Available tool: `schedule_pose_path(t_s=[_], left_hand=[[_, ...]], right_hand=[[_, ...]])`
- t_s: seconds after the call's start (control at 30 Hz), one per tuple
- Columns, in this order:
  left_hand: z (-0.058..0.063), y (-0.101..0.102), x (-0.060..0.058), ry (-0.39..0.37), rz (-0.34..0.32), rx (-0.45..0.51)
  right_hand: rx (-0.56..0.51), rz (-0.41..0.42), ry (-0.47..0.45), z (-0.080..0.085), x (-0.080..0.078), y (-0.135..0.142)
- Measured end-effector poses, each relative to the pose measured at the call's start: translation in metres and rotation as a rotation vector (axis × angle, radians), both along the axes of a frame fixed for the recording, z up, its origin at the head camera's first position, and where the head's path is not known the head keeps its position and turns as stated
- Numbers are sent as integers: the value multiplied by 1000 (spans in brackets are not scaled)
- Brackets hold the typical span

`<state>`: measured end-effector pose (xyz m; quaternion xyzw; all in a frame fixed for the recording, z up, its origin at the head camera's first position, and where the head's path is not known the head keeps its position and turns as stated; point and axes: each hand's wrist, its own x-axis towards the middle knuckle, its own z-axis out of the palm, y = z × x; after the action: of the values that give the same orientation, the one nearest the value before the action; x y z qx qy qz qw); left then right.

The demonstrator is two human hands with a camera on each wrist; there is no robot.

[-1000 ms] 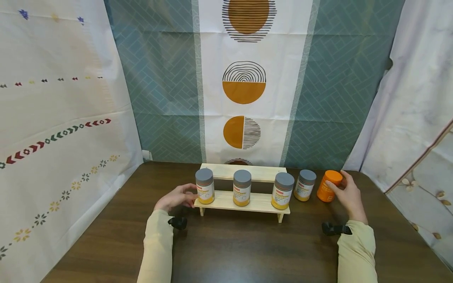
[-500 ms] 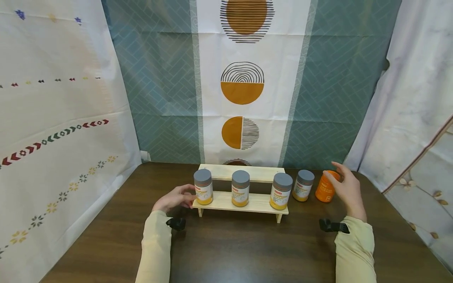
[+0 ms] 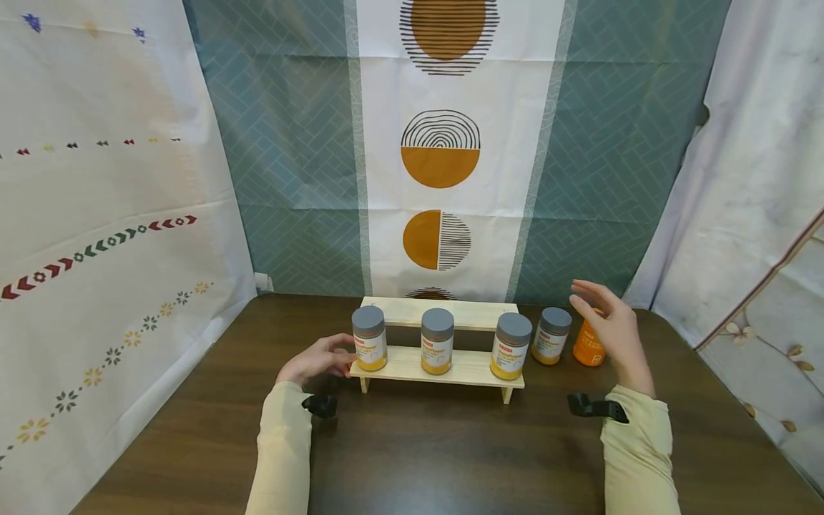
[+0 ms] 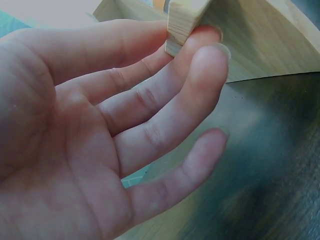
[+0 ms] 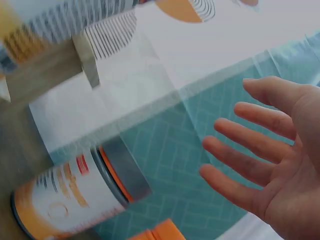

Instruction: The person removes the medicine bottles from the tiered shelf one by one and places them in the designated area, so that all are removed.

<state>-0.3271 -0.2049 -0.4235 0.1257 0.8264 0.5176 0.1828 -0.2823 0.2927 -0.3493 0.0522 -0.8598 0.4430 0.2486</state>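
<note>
My left hand [image 3: 317, 360] pinches the left end of a small two-tier wooden shelf [image 3: 402, 361]. In the left wrist view, thumb and fingertips meet the shelf's wooden edge [image 4: 182, 22], with the little finger held apart. Three grey-lidded jars with white and yellow labels stand on the lower tier: a left jar [image 3: 370, 348], a middle jar [image 3: 437, 351] and a right jar [image 3: 511, 355]. On the table to the right are a matching jar [image 3: 551, 338] and an orange bottle [image 3: 587, 349]. My right hand [image 3: 611, 330], fingers spread and holding nothing, hovers over the bottle and partly hides it.
The dark wooden table [image 3: 425, 443] extends in front of the shelf. A patterned green and white curtain [image 3: 302, 179] hangs behind, with white cloth [image 3: 116, 272] at the left and more white drapery [image 3: 766, 286] at the right.
My right hand has let go of the orange bottle, then risen and shifted left toward the grey-lidded jar beside it. The left hand stays on the shelf end.
</note>
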Motion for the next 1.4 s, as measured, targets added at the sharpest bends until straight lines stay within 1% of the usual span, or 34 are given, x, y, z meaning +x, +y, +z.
schedule_pose_path(t_s=[0.1, 0.27, 0.37, 0.47, 0.6, 0.7, 0.8, 0.97, 1.17, 1.23, 1.4], left_hand=[[1, 1, 1, -2, 0, 2], [1, 0, 1, -14, 3, 9], [1, 0, 1, -11, 1, 9], [0, 0, -1, -4, -6, 12], [-1, -1, -2, 0, -13, 19], [-1, -1, -2, -5, -13, 21], [-1, -1, -1, -12, -12, 20], [-2, -1, -2, -15, -17, 22], [-1, -1, -2, -12, -16, 17], [-1, -1, -2, -13, -13, 12], [-1, -1, -2, -14, -12, 11]], right_hand=[[-11, 53, 1, 0, -2, -7], [24, 103, -7, 0, -3, -18], [4, 157, -17, 0, -3, -21], [-48, 249, -50, 0, -5, -21], [-103, 422, -153, -2, -8, -18], [-120, 560, -210, -6, -11, -16], [-124, 646, -228, -10, -13, -17], [-118, 696, -243, -13, -12, -21], [-91, 812, -272, -14, -13, -25], [-85, 820, -283, -16, -14, -27], [-81, 782, -352, -19, -16, -34]])
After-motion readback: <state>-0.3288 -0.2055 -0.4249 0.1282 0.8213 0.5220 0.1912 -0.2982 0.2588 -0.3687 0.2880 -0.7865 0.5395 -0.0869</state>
